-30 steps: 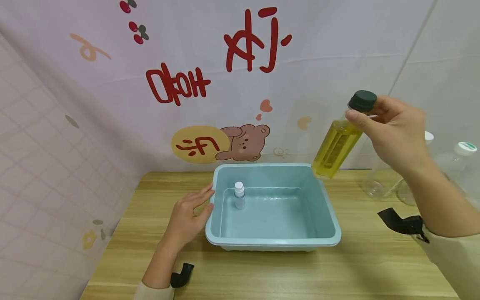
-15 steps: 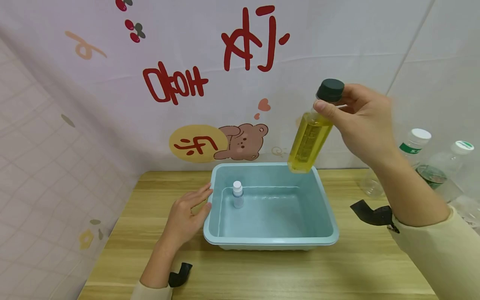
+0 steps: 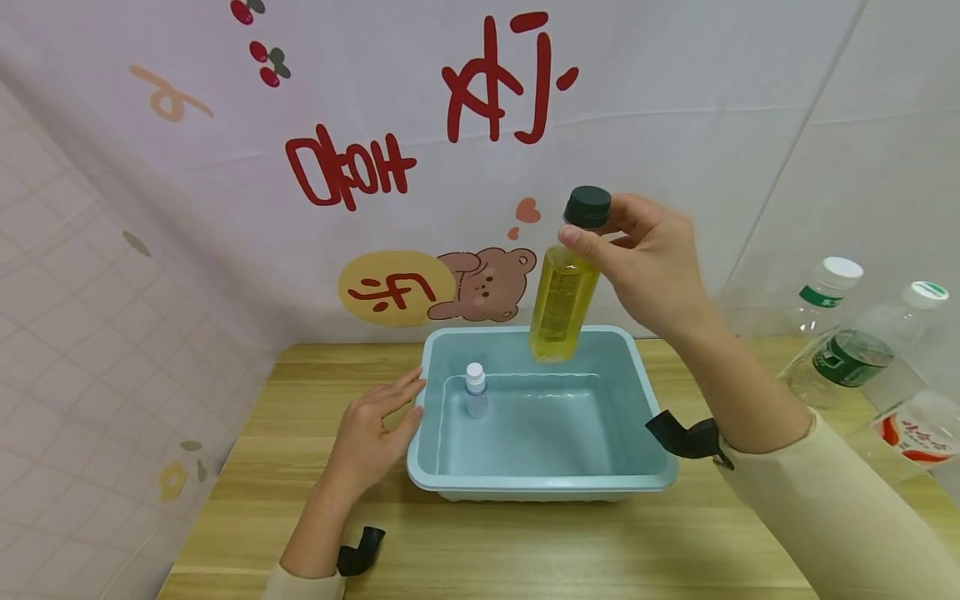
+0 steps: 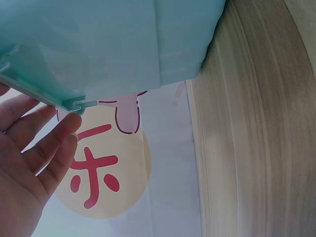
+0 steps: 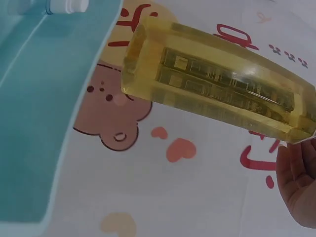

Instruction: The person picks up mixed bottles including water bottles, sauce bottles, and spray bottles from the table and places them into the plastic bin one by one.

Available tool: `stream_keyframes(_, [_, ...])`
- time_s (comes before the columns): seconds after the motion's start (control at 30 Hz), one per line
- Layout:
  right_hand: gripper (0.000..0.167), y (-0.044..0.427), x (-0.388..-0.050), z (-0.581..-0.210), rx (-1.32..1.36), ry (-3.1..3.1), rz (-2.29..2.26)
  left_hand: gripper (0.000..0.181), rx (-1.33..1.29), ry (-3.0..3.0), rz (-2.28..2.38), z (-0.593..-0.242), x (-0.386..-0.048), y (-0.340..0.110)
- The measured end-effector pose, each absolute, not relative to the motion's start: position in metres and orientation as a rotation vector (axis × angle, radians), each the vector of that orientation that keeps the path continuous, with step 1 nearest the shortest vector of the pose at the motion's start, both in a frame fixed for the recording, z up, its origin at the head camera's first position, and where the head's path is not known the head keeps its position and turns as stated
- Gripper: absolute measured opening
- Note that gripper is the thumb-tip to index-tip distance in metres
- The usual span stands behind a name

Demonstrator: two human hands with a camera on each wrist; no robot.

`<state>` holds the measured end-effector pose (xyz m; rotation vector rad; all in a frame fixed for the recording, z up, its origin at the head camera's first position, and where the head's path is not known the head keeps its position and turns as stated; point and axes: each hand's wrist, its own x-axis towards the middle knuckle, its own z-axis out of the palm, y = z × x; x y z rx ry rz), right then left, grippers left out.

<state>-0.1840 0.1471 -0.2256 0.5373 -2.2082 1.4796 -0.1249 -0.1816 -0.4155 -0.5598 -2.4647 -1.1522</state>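
Observation:
My right hand (image 3: 648, 262) pinches a clear bottle of yellow liquid (image 3: 561, 304) by its neck, just under the dark green cap. The bottle leans a little, its base hanging over the back part of a light blue plastic basin (image 3: 542, 483). In the right wrist view the bottle (image 5: 217, 79) crosses in front of the printed wall. My left hand (image 3: 378, 429) rests its fingers against the basin's left rim; in the left wrist view, extended fingertips touch the rim's edge. Inside the basin, a small white-capped bottle (image 3: 476, 392) stands upright near the left wall.
Several clear empty bottles are at the right: one with a green-banded neck (image 3: 821, 293), one with a dark green label (image 3: 855, 358), one with a red-and-white label (image 3: 917, 437). A printed cloth wall (image 3: 637, 83) rises behind the wooden table (image 3: 480, 550).
My right hand has carried the bottle of yellow liquid leftward, from beyond the basin's right rim to over its back part, lowering it lately. The left hand stays at the rim.

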Motion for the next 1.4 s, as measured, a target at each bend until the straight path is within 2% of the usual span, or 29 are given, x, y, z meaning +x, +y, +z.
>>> stream_keyframes(0.33, [0.027, 0.133, -0.193, -0.249, 0.605, -2.227, 1.515, 0.038, -0.57, -2.472, -1.144, -0.414, -0.125, -0.182])
stream_keyframes(1.1, [0.037, 0.123, -0.207, -0.282, 0.558, -2.406, 1.522, 0.039, -0.564, -2.473, -1.124, -0.415, -0.124, -0.181])
stream_keyframes(1.4, [0.033, 0.126, -0.214, -0.289, 0.594, -2.544, 1.503, 0.038, -0.583, -2.457, -1.125, -0.415, -0.125, -0.18])
